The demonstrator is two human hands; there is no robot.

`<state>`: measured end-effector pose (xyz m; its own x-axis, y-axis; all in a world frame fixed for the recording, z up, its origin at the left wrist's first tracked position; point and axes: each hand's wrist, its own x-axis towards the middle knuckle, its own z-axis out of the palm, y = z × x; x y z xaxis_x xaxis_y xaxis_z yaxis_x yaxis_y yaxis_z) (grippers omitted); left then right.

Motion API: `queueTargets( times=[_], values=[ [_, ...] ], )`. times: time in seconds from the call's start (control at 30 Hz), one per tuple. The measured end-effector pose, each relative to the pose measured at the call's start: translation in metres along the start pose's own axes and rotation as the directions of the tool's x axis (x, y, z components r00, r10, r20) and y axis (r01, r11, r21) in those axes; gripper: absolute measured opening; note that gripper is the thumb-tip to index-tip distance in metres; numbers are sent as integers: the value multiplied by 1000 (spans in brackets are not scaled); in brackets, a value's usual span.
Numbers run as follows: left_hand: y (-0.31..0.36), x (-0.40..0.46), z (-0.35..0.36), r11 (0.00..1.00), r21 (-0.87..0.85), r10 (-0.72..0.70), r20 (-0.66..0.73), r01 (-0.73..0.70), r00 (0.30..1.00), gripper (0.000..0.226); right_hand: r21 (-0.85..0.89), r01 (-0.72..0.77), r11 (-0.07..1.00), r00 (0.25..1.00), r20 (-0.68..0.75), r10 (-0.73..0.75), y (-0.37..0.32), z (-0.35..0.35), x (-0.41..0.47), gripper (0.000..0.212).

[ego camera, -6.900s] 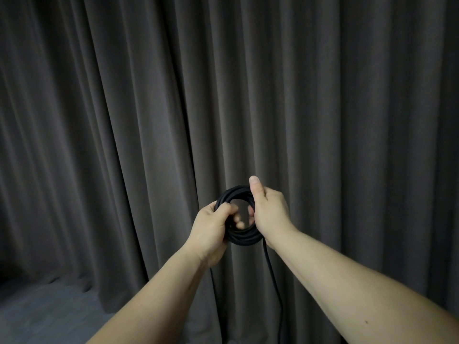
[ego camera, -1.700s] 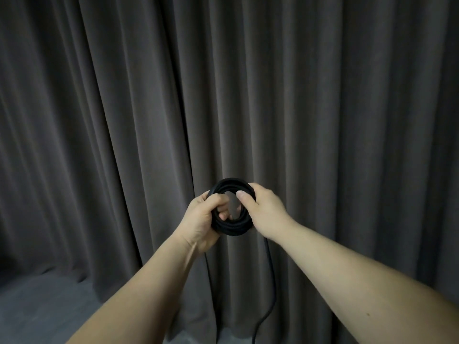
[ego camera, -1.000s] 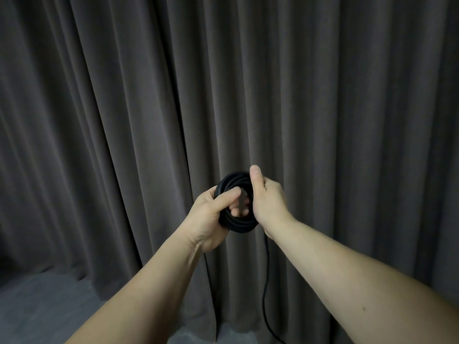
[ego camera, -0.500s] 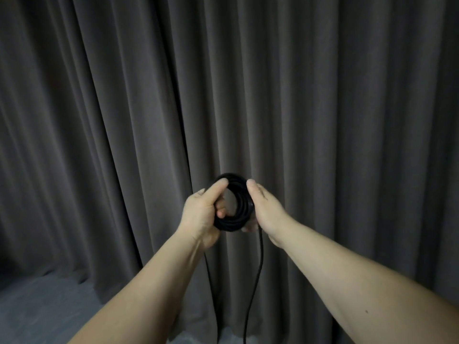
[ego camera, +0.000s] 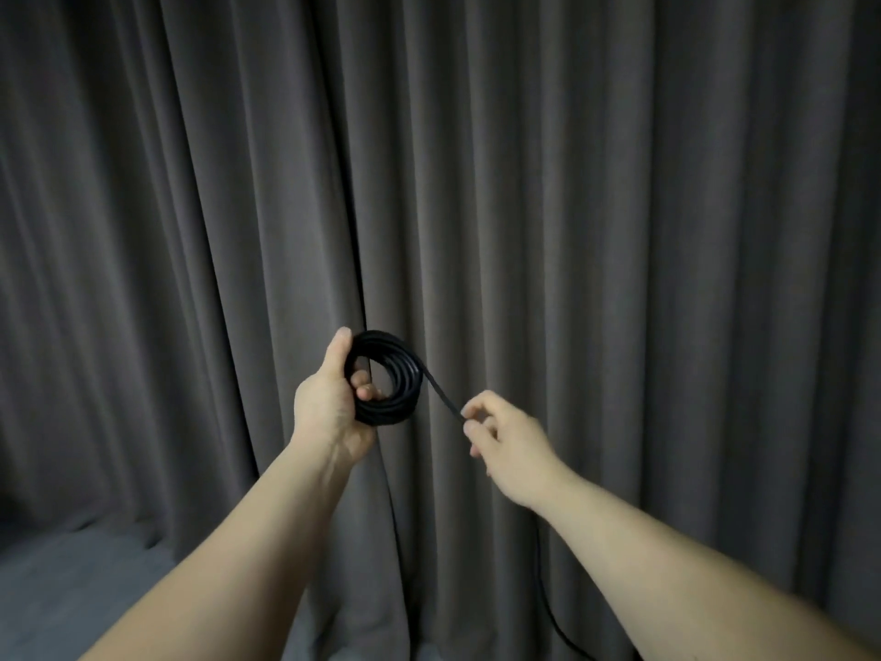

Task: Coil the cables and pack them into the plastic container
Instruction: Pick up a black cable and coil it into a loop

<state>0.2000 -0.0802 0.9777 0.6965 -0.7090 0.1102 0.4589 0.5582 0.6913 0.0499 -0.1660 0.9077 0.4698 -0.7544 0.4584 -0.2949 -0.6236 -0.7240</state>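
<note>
A black cable coil (ego camera: pixel 403 374) of several loops is held up in front of me. My left hand (ego camera: pixel 329 403) grips its left side, thumb over the top and fingers through the hole. A loose strand of cable (ego camera: pixel 441 392) runs from the coil's right edge down to my right hand (ego camera: pixel 505 446), which pinches it between thumb and fingers. Below that hand the cable hangs toward the floor, showing again at the lower right (ego camera: pixel 555 627). No plastic container is in view.
A dark grey pleated curtain (ego camera: pixel 572 183) fills the background close behind my hands. A strip of grey floor (ego camera: pixel 71 579) shows at the lower left.
My right hand has left the coil and moved right and down, drawing out a strand of cable. My left hand keeps the coil, now a little to the left.
</note>
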Motion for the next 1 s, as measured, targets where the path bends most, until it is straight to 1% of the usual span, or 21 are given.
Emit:
queueTargets(
  times=[0.03, 0.1, 0.17, 0.23, 0.3, 0.37, 0.43, 0.53, 0.63, 0.67, 0.73, 0.8, 0.87, 0.93, 1.0],
  values=[
    [2, 1, -1, 1000, -5, 18, -32, -18, 999, 22, -37, 30, 999, 997, 72, -27, 4, 1, -4, 24],
    [4, 3, -4, 999, -9, 34, -77, -35, 996, 23, -127, 59, 990, 978, 209, -31, 12, -3, -11, 48],
    [3, 7, -7, 998, 19, 61, -94, -59, 994, 27, -280, 95, 955, 967, 252, -22, 11, -8, -12, 55],
    [-3, 9, -12, 982, 155, 120, -78, -107, 990, 32, -450, 207, 869, 960, 267, -90, 2, -8, -13, 54],
    [-10, 11, -14, 932, 322, 182, -17, -167, 983, 37, -545, 341, 766, 926, 336, -173, -16, -5, -15, 40],
    [-15, 13, -15, 875, 434, 208, 57, -212, 976, 41, -567, 439, 697, 885, 405, -228, -37, -7, -13, 23],
    [-19, 15, -18, 835, 495, 191, 146, -239, 971, 44, -546, 499, 673, 852, 450, -267, -53, -13, -9, 24],
    [-25, 10, -22, 783, 574, 87, 280, -240, 956, 44, -529, 557, 640, 818, 484, -312, -69, -22, -2, 26],
    [-29, 3, -23, 828, 540, -50, 337, -150, 940, 34, -454, 561, 692, 816, 443, -371, -75, -27, 1, 22],
    [-28, 1, -22, 840, 529, -86, 346, -119, 934, 35, -425, 549, 720, 827, 401, -394, -75, -27, 2, 19],
    [-27, -1, -21, 849, 520, -122, 367, -94, 922, 33, -376, 490, 786, 870, 269, -413, -72, -26, 2, 12],
    [-31, -5, -21, 834, 546, -154, 369, -80, 916, 32, -370, 408, 835, 913, 159, -375, -69, -26, 3, 29],
    [-36, -6, -22, 824, 565, -198, 365, -47, 910, 37, -390, 348, 852, 937, 119, -328, -67, -27, 5, 44],
    [-36, -7, -23, 829, 559, -224, 374, -26, 900, 42, -349, 275, 896, 961, 91, -260, -67, -30, 6, 51],
    [-35, -7, -22, 822, 568, -237, 416, -47, 878, 49, -285, 205, 936, 979, 79, -190, -65, -31, 8, 53]
  ],
)
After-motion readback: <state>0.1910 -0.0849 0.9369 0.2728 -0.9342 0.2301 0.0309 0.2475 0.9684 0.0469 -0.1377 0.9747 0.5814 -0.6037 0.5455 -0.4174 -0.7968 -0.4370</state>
